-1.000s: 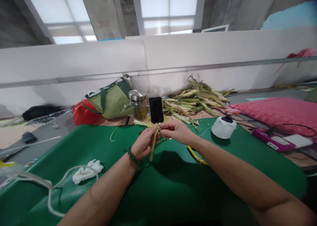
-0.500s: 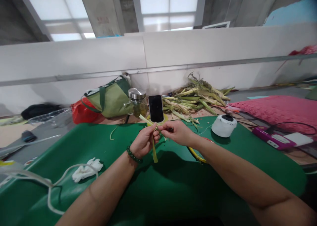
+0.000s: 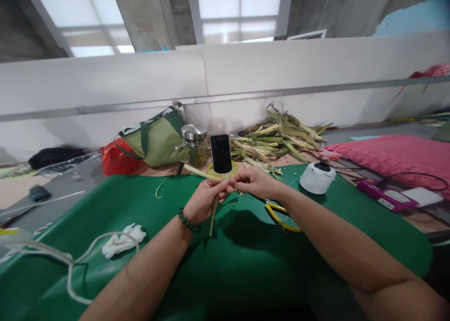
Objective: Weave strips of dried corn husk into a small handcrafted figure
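Observation:
My left hand [image 3: 202,201], with a dark green bead bracelet at the wrist, is closed around pale green plant strips. One leaf strip [image 3: 196,171] sticks out to the upper left, and a narrower end [image 3: 213,218] hangs below the fingers. Touching it from the right, my right hand [image 3: 256,182] pinches the strips where they meet; the fingers hide the exact crossing. Under my right forearm lies a yellow-handled cutting tool [image 3: 284,223], its jaws partly hidden. Just beyond my hands a black-screened phone [image 3: 221,153] leans upright on a yellow round base.
Behind lies a heap of plant stalks [image 3: 281,136]. A lidded glass jug [image 3: 195,147] stands beside a green bag [image 3: 160,140]. To the right are a white spool [image 3: 317,178] and a purple power strip [image 3: 386,195]. Crumpled tissue [image 3: 123,240] and a white cable lie left on the green mat [image 3: 246,274].
Both hands have shifted slightly, and the strip's upper end now reaches farther left. The hanging end has swung left. More of the yellow-handled tool shows.

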Motion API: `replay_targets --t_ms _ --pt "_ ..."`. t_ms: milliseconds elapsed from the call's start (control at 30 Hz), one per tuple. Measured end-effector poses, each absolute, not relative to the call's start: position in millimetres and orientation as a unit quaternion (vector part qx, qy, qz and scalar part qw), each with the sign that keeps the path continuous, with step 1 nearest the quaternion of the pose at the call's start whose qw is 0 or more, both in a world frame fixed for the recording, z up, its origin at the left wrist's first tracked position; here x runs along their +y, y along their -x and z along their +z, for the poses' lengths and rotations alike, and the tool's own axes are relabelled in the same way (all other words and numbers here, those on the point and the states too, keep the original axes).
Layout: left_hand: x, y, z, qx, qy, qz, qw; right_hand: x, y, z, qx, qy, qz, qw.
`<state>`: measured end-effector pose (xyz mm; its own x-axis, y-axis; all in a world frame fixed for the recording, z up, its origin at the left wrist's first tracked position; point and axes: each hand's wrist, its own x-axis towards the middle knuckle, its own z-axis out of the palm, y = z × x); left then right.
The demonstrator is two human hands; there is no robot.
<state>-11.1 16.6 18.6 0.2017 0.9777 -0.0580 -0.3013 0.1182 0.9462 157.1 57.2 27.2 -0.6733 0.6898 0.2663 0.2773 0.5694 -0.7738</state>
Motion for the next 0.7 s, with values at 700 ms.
replay_targets --t_ms 700 --pt "15 -3 -1 0.401 -0.578 0.498 0.506 41 -154 30 -0.864 0.261 0.121 0.414"
